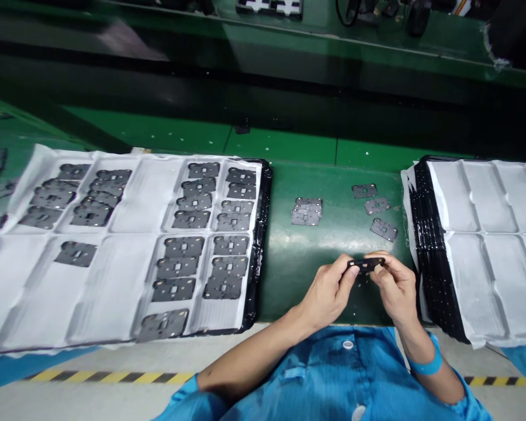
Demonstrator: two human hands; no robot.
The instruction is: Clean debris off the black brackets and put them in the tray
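Both my hands pinch one small black flat plate (364,265) with cut-outs, held tilted above the green tabletop (289,275). My left hand (328,292) grips its left end between thumb and fingers. At the opposite end, the thumb and fingers of my right hand (393,286) are closed on it. Beyond my hands lie loose plates of the same look: a small overlapping pile (307,212) to the left, and a dark plate (364,190), a greyer plate (377,205) and another plate (383,229) to the right.
On the left, a white-lined compartment tray (127,263) holds several dark plates in rows. A stack of black trays (438,251) topped with white lining stands on the right. A raised green shelf (280,41) with assorted items runs across the back.
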